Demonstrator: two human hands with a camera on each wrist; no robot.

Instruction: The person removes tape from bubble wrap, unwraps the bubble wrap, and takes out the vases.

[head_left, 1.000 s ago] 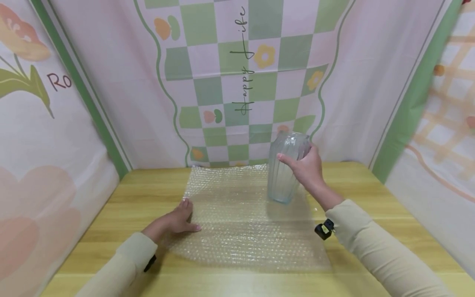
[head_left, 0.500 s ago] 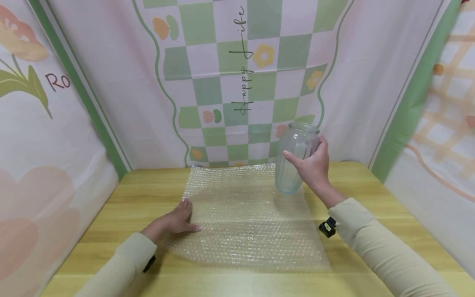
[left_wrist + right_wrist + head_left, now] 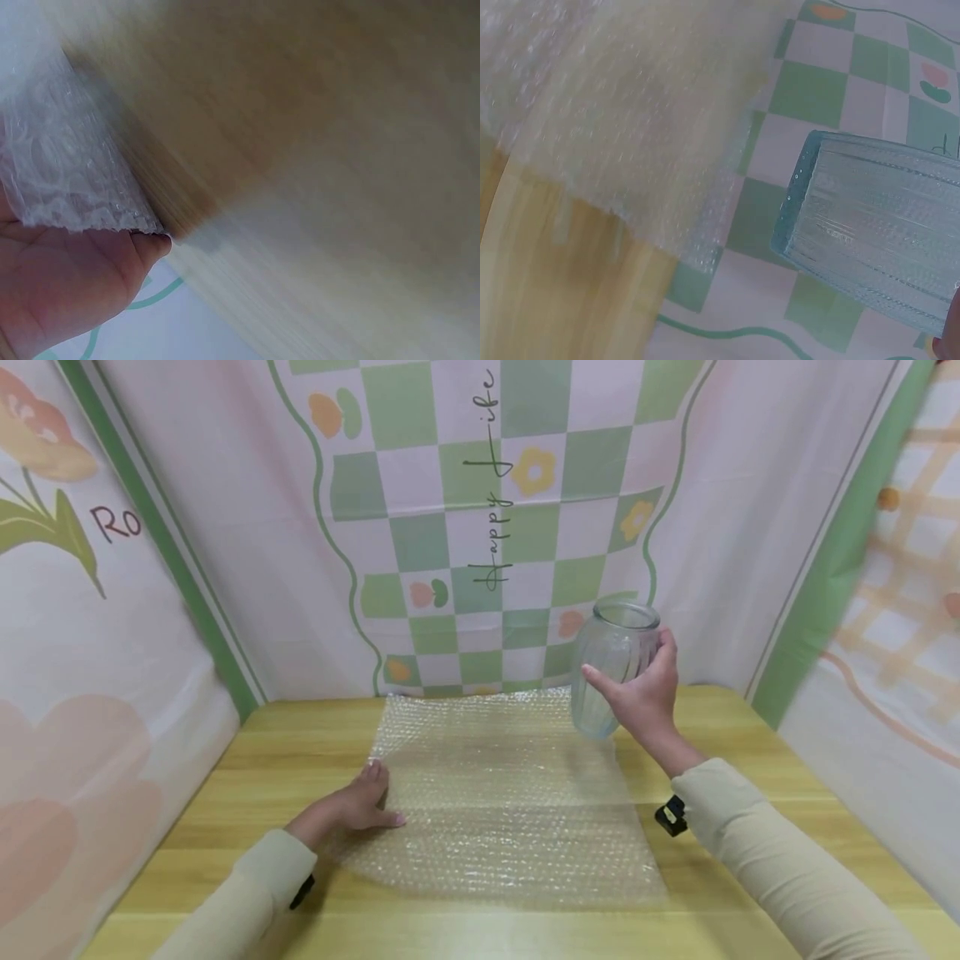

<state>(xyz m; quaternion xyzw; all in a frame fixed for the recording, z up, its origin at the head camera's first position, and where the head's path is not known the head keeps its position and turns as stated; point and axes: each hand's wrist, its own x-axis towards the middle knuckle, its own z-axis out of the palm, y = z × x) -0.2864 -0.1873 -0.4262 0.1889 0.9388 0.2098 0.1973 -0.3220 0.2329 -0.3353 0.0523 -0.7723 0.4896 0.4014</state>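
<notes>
A clear ribbed glass vase (image 3: pixel 596 685) is held in the air by my right hand (image 3: pixel 645 693), thumb on the near side and fingers round the far right side. Its round mouth faces up; its thick base (image 3: pixel 799 195) shows in the right wrist view. Below lies a sheet of bubble wrap (image 3: pixel 495 810), spread flat on the table. My left hand (image 3: pixel 360 802) rests at the sheet's left edge, thumb stretched out over it and spread from the fingers. In the left wrist view, the bubble wrap (image 3: pixel 67 165) partly hides the left hand's fingers.
The wood-grain table (image 3: pixel 247 777) extends beyond the sheet on both sides and in front. A checkered green-and-white cloth (image 3: pixel 480 543) hangs right behind its back edge. Printed cloth walls stand left (image 3: pixel 90 735) and right (image 3: pixel 885 693).
My right hand has carried the vase to the right and up in view, toward the back of the table. The vase has tilted so its mouth shows more. My left hand stays put.
</notes>
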